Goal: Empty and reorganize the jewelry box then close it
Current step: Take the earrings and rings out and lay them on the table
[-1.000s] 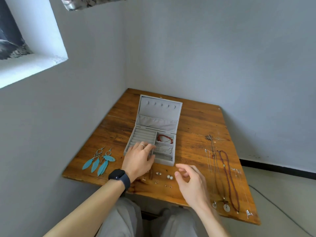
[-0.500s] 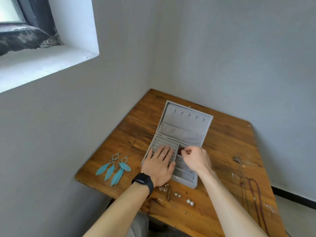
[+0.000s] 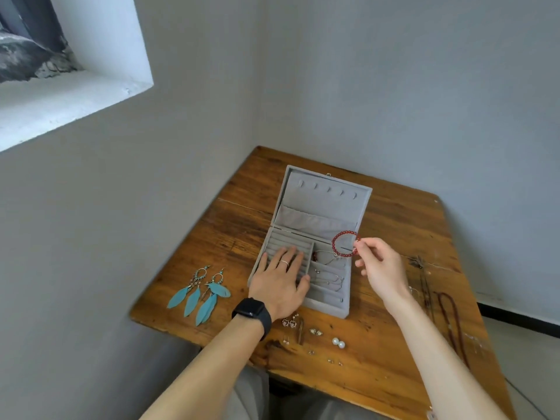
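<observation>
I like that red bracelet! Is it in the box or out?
Out. The right hand pinches the red bracelet, holding it above the right side of the open jewelry box.

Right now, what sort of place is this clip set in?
Probably a plain room in a home: a small wooden table sits in the corner of bare grey walls near a deep window recess, with an open jewelry box and feather earrings on it.
</observation>
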